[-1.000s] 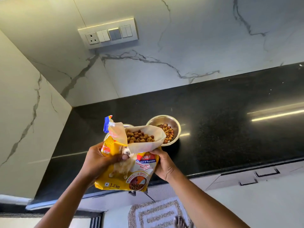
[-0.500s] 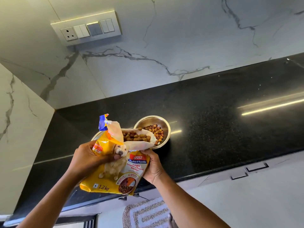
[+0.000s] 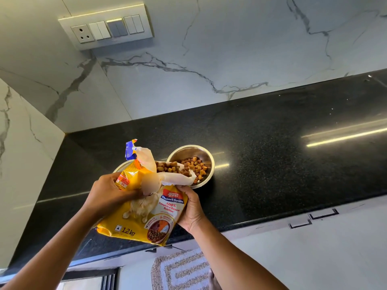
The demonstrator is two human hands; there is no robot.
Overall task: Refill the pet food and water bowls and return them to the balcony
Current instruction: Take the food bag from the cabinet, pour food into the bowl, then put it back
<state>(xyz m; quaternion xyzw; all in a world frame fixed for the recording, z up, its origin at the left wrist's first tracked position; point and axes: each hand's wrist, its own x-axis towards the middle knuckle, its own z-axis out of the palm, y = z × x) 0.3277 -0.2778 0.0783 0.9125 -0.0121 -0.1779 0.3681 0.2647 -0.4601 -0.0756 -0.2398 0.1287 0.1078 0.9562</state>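
Note:
A yellow pet food bag (image 3: pixel 144 214) is tilted over the black counter (image 3: pixel 272 164), its open mouth full of brown kibble resting at the rim of a steel bowl (image 3: pixel 206 158). That bowl holds a layer of kibble. My left hand (image 3: pixel 106 195) grips the bag's upper left side. My right hand (image 3: pixel 191 206) holds its right edge just below the opening. A second steel bowl (image 3: pixel 122 166) shows only as a rim behind the bag, its contents hidden.
A marble wall with a switch and socket plate (image 3: pixel 106 28) rises behind the counter, and a side wall closes the left corner. White drawer fronts (image 3: pixel 303 248) sit below the counter edge. A patterned mat (image 3: pixel 182 271) lies on the floor.
The bag has tipped a little further toward the steel bowl, and more kibble lies in the bowl. Both hands keep their grip on the bag.

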